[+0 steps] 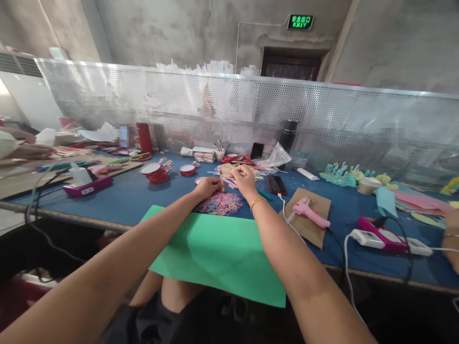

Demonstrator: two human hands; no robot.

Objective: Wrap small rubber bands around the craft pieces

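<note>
My left hand [210,187] is closed in a pinch just above a tangled pile of pink, blue and white strings [223,204]. Close beside it, my right hand [244,179] has its thumb and fingers pressed together. Whatever the fingertips hold is too small to make out. Several pale wooden sticks [253,170] lie behind my hands, partly hidden by the right one. A green sheet [218,253] stretches from the table edge over my lap, under my forearms. Left of my hands are a stack of red-rimmed round pieces [155,173] and a smaller one [188,169].
On the right are a phone [277,184], a pink glue gun [311,214] on brown cardboard [319,234], and a purple power strip [383,235] with cables. Another power strip [88,186] sits left. A perforated metal screen [172,110] closes off the back. Other people's hands [36,152] show at both sides.
</note>
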